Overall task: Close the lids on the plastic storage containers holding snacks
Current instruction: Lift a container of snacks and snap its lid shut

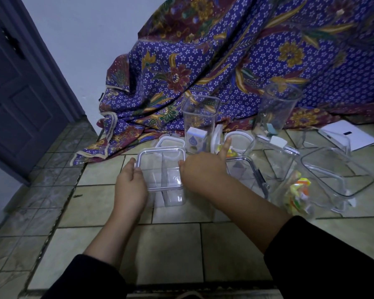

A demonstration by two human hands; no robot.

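Observation:
A clear rectangular container (163,180) with a white-rimmed lid (160,156) on top stands on the tiled floor. My left hand (131,182) grips its left side. My right hand (203,169) presses on its right edge, index finger pointing away. Behind it a tall open container (200,119) holds a small white box. Another tall open container (275,111) stands at the right. A container with bright wrapped snacks (298,190) lies at the right, its lid (335,169) raised. A further clear container (244,169) sits beside my right wrist.
Loose white-rimmed lids (239,137) lie behind the containers. A patterned purple cloth (225,61) drapes over something at the back. White paper (352,134) lies at the far right. A dark door (15,83) is at the left.

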